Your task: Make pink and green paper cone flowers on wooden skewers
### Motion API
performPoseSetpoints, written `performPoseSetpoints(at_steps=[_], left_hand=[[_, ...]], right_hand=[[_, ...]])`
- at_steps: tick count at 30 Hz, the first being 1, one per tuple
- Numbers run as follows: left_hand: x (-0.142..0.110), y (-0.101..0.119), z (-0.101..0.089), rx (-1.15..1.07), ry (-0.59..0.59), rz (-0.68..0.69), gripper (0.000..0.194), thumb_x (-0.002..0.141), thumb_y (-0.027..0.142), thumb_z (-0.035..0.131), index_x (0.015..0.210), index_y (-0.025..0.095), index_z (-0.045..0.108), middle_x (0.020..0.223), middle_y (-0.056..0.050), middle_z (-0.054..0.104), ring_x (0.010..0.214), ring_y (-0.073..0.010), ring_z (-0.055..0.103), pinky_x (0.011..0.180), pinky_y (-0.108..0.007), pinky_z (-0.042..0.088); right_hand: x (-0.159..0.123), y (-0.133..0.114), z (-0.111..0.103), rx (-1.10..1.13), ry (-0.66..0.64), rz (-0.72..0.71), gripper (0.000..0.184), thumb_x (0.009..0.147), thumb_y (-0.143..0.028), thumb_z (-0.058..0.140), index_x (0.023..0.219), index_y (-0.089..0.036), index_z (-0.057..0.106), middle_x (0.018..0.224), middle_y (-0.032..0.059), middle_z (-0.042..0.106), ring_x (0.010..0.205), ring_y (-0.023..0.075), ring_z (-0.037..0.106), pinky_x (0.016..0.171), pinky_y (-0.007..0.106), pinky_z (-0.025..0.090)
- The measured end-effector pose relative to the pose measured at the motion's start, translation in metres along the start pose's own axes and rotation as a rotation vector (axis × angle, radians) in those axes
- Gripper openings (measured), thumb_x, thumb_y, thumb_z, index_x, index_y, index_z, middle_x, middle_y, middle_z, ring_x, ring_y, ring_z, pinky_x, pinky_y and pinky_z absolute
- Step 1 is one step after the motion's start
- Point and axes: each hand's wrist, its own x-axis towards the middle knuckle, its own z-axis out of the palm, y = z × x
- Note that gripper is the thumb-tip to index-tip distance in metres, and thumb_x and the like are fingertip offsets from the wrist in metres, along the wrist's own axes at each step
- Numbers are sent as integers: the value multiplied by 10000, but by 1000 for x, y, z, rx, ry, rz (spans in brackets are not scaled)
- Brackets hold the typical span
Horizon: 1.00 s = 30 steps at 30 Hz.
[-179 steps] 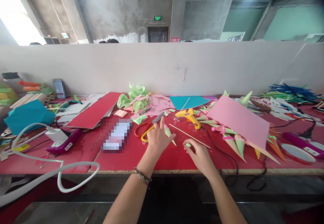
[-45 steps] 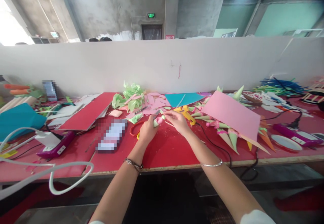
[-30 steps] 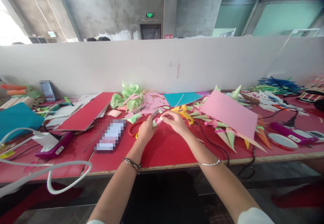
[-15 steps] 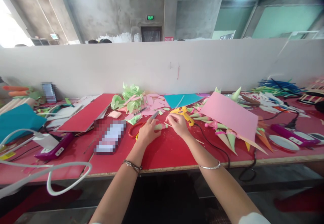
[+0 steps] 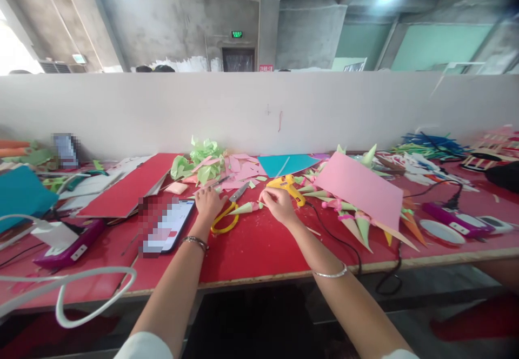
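My left hand (image 5: 208, 206) is over the table with its fingers spread and nothing gripped. Its fingertips reach the scraps in front of the phone, just left of a pair of scissors (image 5: 224, 225) with a yellow handle. A small pale-green paper cone (image 5: 243, 208) with a pink end lies by the scissors, pointing left. At the cone's pink end my right hand (image 5: 280, 206) has thumb and fingers pinched together; what they hold, if anything, is too small to make out. Behind that hand rests a yellow hot glue gun (image 5: 288, 187).
A phone (image 5: 170, 226) lies on the left, beside red sheets (image 5: 127, 186). Green crumpled paper (image 5: 205, 159) and pink scraps (image 5: 243, 167) are at the back. Finished-looking cones (image 5: 363, 229) lie under a pink sheet (image 5: 360, 188) on the right. Power strips (image 5: 458, 220) and cables flank both sides.
The cone, earlier held in my left hand while my right fingers worked at its end, now lies on the table. My left hand has let go and moved left towards the scraps.
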Motion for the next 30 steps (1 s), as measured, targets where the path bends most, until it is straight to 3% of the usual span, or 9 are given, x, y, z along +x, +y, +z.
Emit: performPoseSetpoints(at_steps=[3, 8, 12, 17, 26, 30], left_hand=[[2, -4, 0, -32, -3, 48, 313, 759, 361, 486, 927, 125, 603, 1017, -159, 593, 991, -306, 514, 866, -447, 348], [0, 4, -11, -133, -19, 281, 246, 804, 331, 464, 981, 190, 560, 1077, -65, 564, 1015, -182, 510, 853, -280, 390], [-11, 23, -21, -330, 34, 453, 339, 815, 350, 446, 1109, 180, 454, 1051, -72, 547, 932, -173, 541, 788, -272, 426], [-21, 41, -22, -387, -27, 594, 226, 832, 297, 408, 957, 147, 522, 939, -80, 542, 829, -177, 549, 727, -272, 433], [-26, 44, -21, -531, -8, 586, 197, 750, 221, 469, 938, 161, 477, 907, -52, 528, 797, -163, 534, 712, -263, 420], [-28, 46, -23, -508, -44, 598, 152, 784, 237, 422, 907, 176, 489, 893, -48, 529, 778, -157, 538, 701, -255, 415]], right_hand=[[0, 1, 0, -12, -9, -3, 251, 760, -213, 410, 530, -178, 504, 480, -25, 472, 458, 93, 404, 450, 220, 280], [0, 4, 2, -25, 10, 1, 217, 773, -242, 425, 627, -185, 575, 538, -17, 516, 499, 104, 455, 480, 217, 341], [1, 6, 6, 47, 5, -1, 231, 769, -272, 483, 960, -223, 603, 745, 9, 613, 676, 131, 554, 583, 227, 440], [3, 6, 10, 84, -69, -41, 205, 760, -273, 535, 934, -223, 631, 853, 34, 634, 739, 141, 575, 649, 254, 463], [3, 7, 10, 94, -30, -3, 122, 737, -229, 561, 811, -187, 649, 833, 47, 639, 792, 161, 587, 710, 271, 464], [3, 8, 11, 113, -8, 44, 106, 732, -251, 563, 765, -186, 640, 764, 30, 644, 732, 159, 593, 681, 270, 471]])
